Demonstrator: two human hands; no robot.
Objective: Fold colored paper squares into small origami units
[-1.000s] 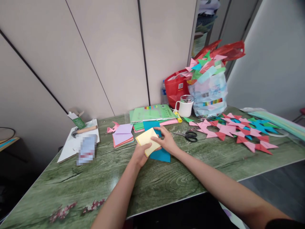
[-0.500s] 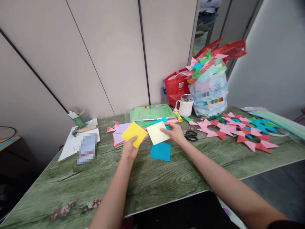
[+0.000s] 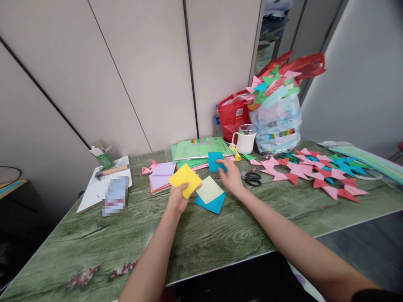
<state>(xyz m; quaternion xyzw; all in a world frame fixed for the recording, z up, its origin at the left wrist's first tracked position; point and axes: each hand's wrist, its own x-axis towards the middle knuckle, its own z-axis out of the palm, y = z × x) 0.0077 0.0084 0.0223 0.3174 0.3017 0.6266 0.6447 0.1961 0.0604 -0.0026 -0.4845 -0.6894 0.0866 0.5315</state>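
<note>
Yellow paper (image 3: 186, 173) was pinched between thumb and fingers of the left hand (image 3: 178, 200), held over the table (image 3: 233, 235) just left of the cream paper (image 3: 210, 189), which was laid partly over the near blue sheet (image 3: 215, 206). Far blue sheet (image 3: 214, 161) was touched at its right side by the right hand (image 3: 232, 176), fingers loosely curled; whether it was gripped or lifted couldn't be told. Scissors (image 3: 252, 179) were seen just right of that hand, green pack (image 3: 201, 148) behind, purple paper (image 3: 163, 169) left of the yellow.
</note>
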